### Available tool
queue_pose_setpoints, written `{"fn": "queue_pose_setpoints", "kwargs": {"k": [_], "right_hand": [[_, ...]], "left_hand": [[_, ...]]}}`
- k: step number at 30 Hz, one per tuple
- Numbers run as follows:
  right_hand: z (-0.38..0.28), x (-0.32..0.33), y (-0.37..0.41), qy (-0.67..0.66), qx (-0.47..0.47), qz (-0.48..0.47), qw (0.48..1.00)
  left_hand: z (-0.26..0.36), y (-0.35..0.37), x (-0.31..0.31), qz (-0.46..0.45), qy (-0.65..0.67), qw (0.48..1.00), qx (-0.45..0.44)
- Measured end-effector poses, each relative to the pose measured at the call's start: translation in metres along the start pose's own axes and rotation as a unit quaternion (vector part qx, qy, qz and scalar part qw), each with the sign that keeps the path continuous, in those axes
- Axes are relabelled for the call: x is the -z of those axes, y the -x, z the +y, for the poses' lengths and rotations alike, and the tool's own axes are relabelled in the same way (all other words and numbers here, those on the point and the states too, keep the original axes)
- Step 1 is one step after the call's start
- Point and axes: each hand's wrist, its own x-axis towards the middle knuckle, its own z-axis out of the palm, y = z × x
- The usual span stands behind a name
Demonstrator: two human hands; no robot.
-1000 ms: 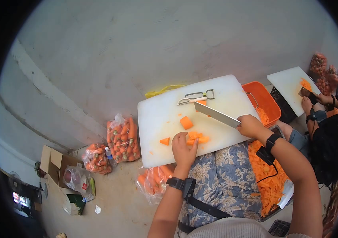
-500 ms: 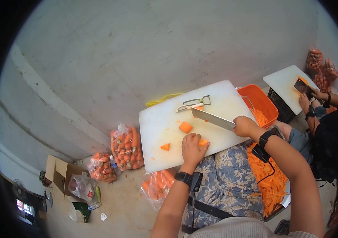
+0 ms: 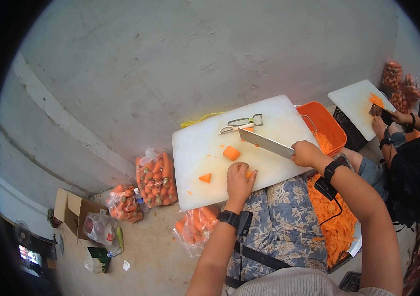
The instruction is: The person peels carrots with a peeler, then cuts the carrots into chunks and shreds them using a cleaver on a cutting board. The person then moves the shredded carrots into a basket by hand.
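Note:
A white cutting board [image 3: 200,148] lies tilted across my lap. My right hand [image 3: 307,154] grips the handle of a cleaver [image 3: 267,143], whose blade points left above the board. Near the board's front edge, my left hand [image 3: 240,181] has its fingers curled down over a carrot piece [image 3: 250,173], mostly hidden and showing only by the thumb. A thick carrot chunk [image 3: 231,153] sits just beyond the left fingers, and a small carrot wedge [image 3: 205,177] lies to their left. Two peelers [image 3: 245,120] rest by the far edge, partly behind the blade tip.
An orange basket [image 3: 340,126] with carrot shreds stands right of the board. More shredded carrot [image 3: 331,214] fills a container beside my leg. Bags of carrots [image 3: 156,177] and a cardboard box [image 3: 72,212] are on the left floor. A co-worker cuts at another board [image 3: 350,101].
My left hand has shifted slightly, with its fingers more drawn in, covering more of the carrot piece. The cleaver stays nearly still. The co-worker's blade has moved a little.

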Motion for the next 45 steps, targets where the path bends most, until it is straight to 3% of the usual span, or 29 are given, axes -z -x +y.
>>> {"fn": "queue_pose_setpoints", "kwargs": {"k": [12, 15, 23, 30, 34, 39, 42, 45], "right_hand": [[-0.006, 0.005, 0.007, 0.003, -0.014, -0.004, 1.000], [-0.008, 0.009, 0.007, 0.014, -0.013, -0.018, 1.000], [-0.002, 0.005, 0.003, -0.004, -0.019, -0.020, 1.000], [-0.005, 0.012, 0.005, -0.007, -0.026, -0.030, 0.999], [-0.006, 0.012, 0.010, -0.027, -0.025, -0.018, 0.999], [-0.002, 0.011, 0.011, -0.033, -0.013, -0.004, 0.999], [-0.003, 0.013, 0.009, -0.055, -0.022, -0.009, 0.998], [0.000, 0.011, 0.008, -0.064, -0.019, -0.010, 0.998]], "left_hand": [[0.003, 0.014, 0.012, -0.039, 0.033, 0.999, 0.018], [0.010, 0.014, 0.017, 0.000, 0.030, 0.999, 0.015], [-0.012, 0.017, 0.055, -0.080, 0.086, 0.991, 0.064], [-0.021, 0.000, 0.061, -0.152, 0.052, 0.987, -0.014], [-0.022, 0.001, 0.056, -0.161, 0.070, 0.985, 0.002], [-0.027, 0.014, 0.052, -0.079, 0.077, 0.994, -0.025], [-0.019, 0.012, 0.057, -0.053, 0.095, 0.994, 0.009], [-0.021, 0.004, 0.057, -0.071, 0.105, 0.992, -0.002]]}}
